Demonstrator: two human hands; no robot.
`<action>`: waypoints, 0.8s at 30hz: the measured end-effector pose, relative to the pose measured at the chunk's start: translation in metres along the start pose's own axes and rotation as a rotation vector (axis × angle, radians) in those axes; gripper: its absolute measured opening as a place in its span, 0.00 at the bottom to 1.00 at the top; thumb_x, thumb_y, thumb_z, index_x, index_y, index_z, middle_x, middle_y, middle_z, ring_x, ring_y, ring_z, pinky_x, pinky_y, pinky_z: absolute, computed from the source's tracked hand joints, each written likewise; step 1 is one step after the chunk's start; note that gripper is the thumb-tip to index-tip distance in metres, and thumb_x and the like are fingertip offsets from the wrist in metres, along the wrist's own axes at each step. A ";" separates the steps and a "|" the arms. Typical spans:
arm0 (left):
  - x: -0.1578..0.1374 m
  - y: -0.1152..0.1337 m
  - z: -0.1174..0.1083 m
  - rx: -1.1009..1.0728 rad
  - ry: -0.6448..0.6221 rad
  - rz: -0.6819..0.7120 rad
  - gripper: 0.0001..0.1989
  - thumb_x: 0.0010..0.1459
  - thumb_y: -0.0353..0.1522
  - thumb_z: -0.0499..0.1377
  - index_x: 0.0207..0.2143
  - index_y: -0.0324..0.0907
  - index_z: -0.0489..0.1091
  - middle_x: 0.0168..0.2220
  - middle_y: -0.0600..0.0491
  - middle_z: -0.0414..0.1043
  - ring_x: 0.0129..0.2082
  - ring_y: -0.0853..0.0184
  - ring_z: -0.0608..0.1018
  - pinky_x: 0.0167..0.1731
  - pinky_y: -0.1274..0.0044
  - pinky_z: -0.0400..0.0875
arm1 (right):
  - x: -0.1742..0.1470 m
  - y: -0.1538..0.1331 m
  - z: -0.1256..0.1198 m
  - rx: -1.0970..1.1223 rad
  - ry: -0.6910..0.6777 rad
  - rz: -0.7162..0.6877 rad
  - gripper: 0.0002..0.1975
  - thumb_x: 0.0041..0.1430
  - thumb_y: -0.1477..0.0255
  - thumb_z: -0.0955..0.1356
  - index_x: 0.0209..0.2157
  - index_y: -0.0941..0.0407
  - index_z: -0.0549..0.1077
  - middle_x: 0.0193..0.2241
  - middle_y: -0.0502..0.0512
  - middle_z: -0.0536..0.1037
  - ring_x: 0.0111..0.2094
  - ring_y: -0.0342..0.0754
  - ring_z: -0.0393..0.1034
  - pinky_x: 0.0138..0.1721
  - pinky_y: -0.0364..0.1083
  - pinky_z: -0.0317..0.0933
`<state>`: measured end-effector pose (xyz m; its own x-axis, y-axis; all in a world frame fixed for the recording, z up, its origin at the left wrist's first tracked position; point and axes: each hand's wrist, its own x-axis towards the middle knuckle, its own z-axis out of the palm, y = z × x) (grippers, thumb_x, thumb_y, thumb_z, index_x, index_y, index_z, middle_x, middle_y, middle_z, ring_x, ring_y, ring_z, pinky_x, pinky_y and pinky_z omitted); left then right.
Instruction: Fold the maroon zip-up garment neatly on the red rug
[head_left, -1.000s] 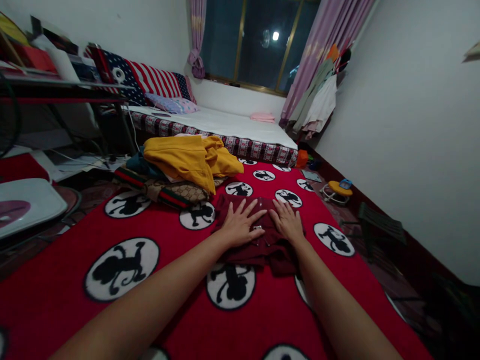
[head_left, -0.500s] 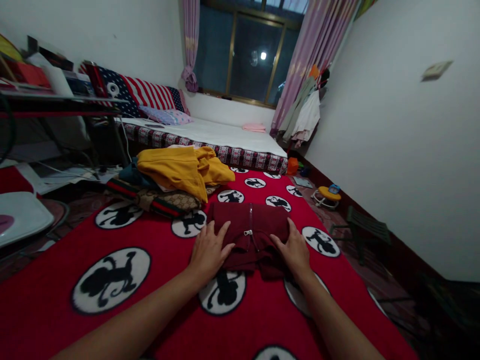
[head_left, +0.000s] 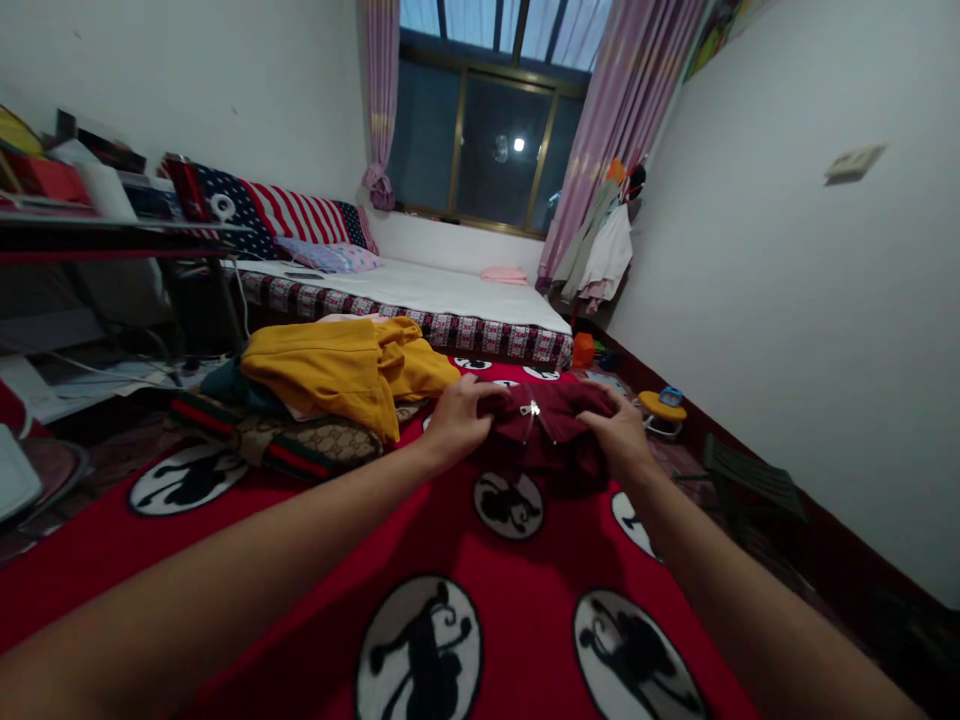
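Note:
A folded maroon zip-up jacket (head_left: pixel 536 437) is held between my two hands, its silver zipper pull facing me. My left hand (head_left: pixel 463 420) grips its left edge, thumb on the near side and fingers curled over the top. On the opposite edge, my right hand (head_left: pixel 616 428) pinches the cloth in the same way. The jacket appears raised off the red blanket (head_left: pixel 315 580), which has round white patches with black monkey figures. Left of my left hand lies a heap of clothes with a yellow garment (head_left: pixel 322 362) on top.
Beneath the yellow garment is a brown patterned item (head_left: pixel 330 445) with green-red stripes. A bed (head_left: pixel 420 280) stands below the window. To the right are a yellow stool (head_left: pixel 661 405) and a dark folding stool (head_left: pixel 754 475); a cluttered desk (head_left: pixel 112 235) is at the left.
Both hands have closed on the jacket's sides, where they had rested with fingers spread. The jacket has moved up and away from me, and the camera view has shifted.

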<state>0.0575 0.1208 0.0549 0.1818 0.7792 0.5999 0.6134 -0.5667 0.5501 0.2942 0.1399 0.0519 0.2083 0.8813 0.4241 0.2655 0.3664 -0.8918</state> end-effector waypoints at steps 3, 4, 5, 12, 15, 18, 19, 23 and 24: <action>0.055 -0.010 0.020 0.141 0.041 -0.005 0.17 0.52 0.27 0.61 0.46 0.46 0.76 0.46 0.49 0.69 0.48 0.62 0.73 0.51 0.73 0.68 | 0.065 0.012 -0.005 -0.215 0.052 -0.119 0.34 0.43 0.69 0.68 0.56 0.60 0.67 0.49 0.61 0.75 0.47 0.54 0.71 0.50 0.52 0.64; 0.065 -0.017 0.031 0.199 0.025 -0.051 0.19 0.53 0.30 0.62 0.49 0.47 0.75 0.52 0.47 0.67 0.52 0.59 0.71 0.53 0.71 0.67 | 0.080 0.022 -0.006 -0.338 0.068 -0.104 0.36 0.47 0.67 0.68 0.59 0.60 0.64 0.53 0.63 0.72 0.51 0.55 0.68 0.53 0.52 0.62; 0.069 -0.026 0.044 0.256 -0.018 -0.114 0.22 0.53 0.35 0.63 0.52 0.48 0.72 0.57 0.45 0.62 0.57 0.54 0.68 0.54 0.67 0.66 | 0.088 0.036 -0.006 -0.478 0.082 -0.055 0.38 0.51 0.65 0.67 0.63 0.60 0.59 0.57 0.66 0.68 0.55 0.57 0.65 0.55 0.53 0.59; 0.009 -0.091 0.122 0.505 -0.360 -0.255 0.33 0.62 0.51 0.47 0.66 0.51 0.54 0.69 0.45 0.47 0.68 0.48 0.50 0.62 0.52 0.42 | 0.051 0.145 0.010 -1.184 -0.140 0.276 0.34 0.65 0.52 0.53 0.67 0.53 0.53 0.68 0.62 0.49 0.67 0.64 0.42 0.62 0.66 0.40; -0.001 -0.097 0.128 0.527 -0.321 -0.236 0.33 0.62 0.52 0.45 0.66 0.52 0.53 0.68 0.45 0.49 0.68 0.49 0.51 0.63 0.54 0.41 | 0.042 0.152 0.012 -1.230 -0.158 0.282 0.35 0.66 0.51 0.51 0.68 0.53 0.49 0.68 0.62 0.47 0.67 0.63 0.42 0.62 0.65 0.40; 0.000 -0.091 0.125 0.534 -0.305 -0.254 0.33 0.62 0.51 0.46 0.66 0.51 0.53 0.68 0.44 0.49 0.68 0.49 0.51 0.63 0.55 0.41 | 0.038 0.145 0.013 -1.229 -0.111 0.347 0.38 0.65 0.50 0.50 0.69 0.56 0.44 0.68 0.66 0.46 0.68 0.63 0.40 0.63 0.64 0.38; -0.001 -0.088 0.124 0.537 -0.294 -0.262 0.33 0.62 0.51 0.45 0.66 0.50 0.53 0.68 0.44 0.49 0.67 0.48 0.51 0.63 0.55 0.41 | 0.036 0.142 0.013 -1.235 -0.093 0.373 0.39 0.64 0.49 0.50 0.69 0.58 0.44 0.68 0.68 0.46 0.68 0.63 0.40 0.63 0.64 0.38; -0.016 -0.074 0.117 0.538 -0.282 -0.303 0.34 0.63 0.50 0.44 0.66 0.46 0.53 0.69 0.43 0.47 0.68 0.47 0.49 0.64 0.55 0.40 | 0.013 0.137 0.013 -1.284 -0.064 0.383 0.40 0.64 0.50 0.50 0.67 0.65 0.49 0.67 0.71 0.49 0.67 0.65 0.41 0.62 0.64 0.41; -0.022 -0.071 0.115 0.537 -0.288 -0.308 0.34 0.63 0.50 0.44 0.66 0.45 0.54 0.69 0.43 0.47 0.68 0.47 0.49 0.64 0.55 0.40 | 0.005 0.135 0.012 -1.296 -0.066 0.368 0.40 0.64 0.51 0.50 0.67 0.65 0.50 0.67 0.70 0.50 0.67 0.65 0.41 0.61 0.64 0.42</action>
<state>0.0986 0.1747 -0.0643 0.0898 0.9659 0.2427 0.9528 -0.1543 0.2614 0.3198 0.1975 -0.0684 0.4236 0.8929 0.1530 0.9033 -0.4036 -0.1456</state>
